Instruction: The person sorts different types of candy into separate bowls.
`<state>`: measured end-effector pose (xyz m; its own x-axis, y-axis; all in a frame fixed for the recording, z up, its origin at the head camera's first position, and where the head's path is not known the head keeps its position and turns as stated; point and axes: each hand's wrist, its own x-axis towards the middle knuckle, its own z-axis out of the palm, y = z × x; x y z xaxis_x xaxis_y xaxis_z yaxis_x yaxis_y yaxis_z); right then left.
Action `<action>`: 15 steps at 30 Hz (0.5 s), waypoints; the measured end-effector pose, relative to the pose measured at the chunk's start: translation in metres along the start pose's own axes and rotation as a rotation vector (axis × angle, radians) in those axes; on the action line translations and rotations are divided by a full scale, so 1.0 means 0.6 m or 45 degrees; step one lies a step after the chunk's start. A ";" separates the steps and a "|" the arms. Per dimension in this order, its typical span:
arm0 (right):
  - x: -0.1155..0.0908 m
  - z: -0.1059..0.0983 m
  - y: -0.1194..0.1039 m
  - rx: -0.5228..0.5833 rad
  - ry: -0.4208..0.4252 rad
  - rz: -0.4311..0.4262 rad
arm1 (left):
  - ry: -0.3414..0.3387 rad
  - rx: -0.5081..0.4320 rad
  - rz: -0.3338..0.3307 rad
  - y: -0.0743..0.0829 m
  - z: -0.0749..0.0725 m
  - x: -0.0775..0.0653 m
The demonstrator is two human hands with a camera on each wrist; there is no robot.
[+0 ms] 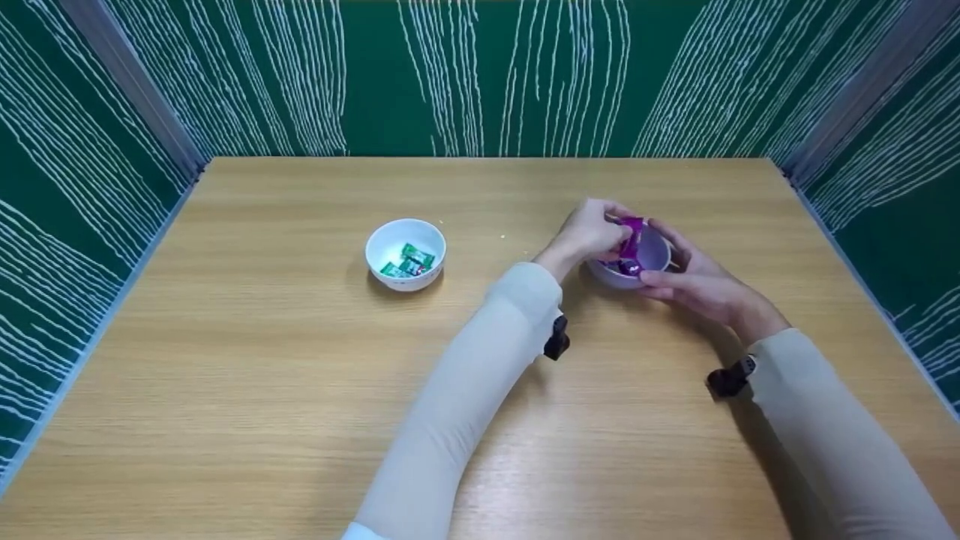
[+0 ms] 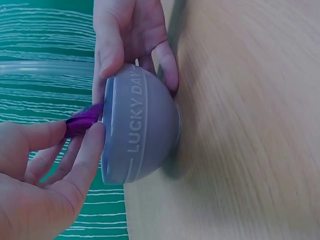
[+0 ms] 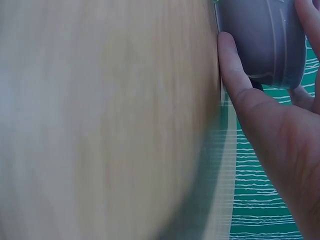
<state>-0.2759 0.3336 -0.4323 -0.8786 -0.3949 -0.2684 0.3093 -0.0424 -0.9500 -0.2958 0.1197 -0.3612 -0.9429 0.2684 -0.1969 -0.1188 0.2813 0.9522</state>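
At the right of the table is a purple-grey bowl with purple-wrapped sweets inside; its side reads "LUCKY DAY" in the left wrist view. My left hand pinches a purple-wrapped sweet between thumb and fingers, right at the bowl's rim. From the other side, my right hand holds the bowl, thumb and fingers spread around its wall. One right finger lies low along the bowl, close to the tabletop, in the right wrist view.
A white bowl with several green-wrapped sweets stands left of my left hand. Tiny pale crumbs dot the wooden table between the bowls. Green, white-streaked panels surround the table's back and sides.
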 end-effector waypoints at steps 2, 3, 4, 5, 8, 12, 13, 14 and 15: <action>0.000 0.001 0.001 -0.045 0.006 0.010 | -0.002 -0.009 0.005 -0.003 0.000 0.000; 0.000 0.001 0.001 -0.070 0.010 0.014 | -0.005 -0.016 0.004 -0.004 0.000 0.000; 0.000 0.001 0.001 -0.095 0.013 0.019 | -0.008 -0.022 0.003 -0.005 -0.001 -0.001; 0.000 0.001 0.001 -0.114 0.016 0.022 | -0.010 -0.024 -0.001 -0.006 -0.001 -0.001; -0.001 0.000 0.001 -0.130 0.018 0.023 | -0.009 -0.032 -0.008 -0.007 -0.001 -0.002; -0.001 -0.002 -0.002 -0.120 0.006 0.020 | -0.010 -0.065 -0.035 -0.008 -0.002 -0.005; -0.001 -0.003 -0.002 -0.120 0.001 0.022 | -0.015 -0.075 -0.043 -0.009 -0.002 -0.006; -0.001 -0.004 -0.002 -0.119 -0.003 0.021 | -0.024 -0.090 -0.049 -0.010 -0.002 -0.008; -0.001 -0.005 -0.003 -0.121 -0.001 0.020 | -0.031 -0.104 -0.052 -0.012 -0.001 -0.010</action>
<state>-0.2769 0.3367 -0.4309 -0.8738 -0.3956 -0.2830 0.2867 0.0512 -0.9567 -0.2897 0.1154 -0.3665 -0.9290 0.2809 -0.2408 -0.1831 0.2166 0.9590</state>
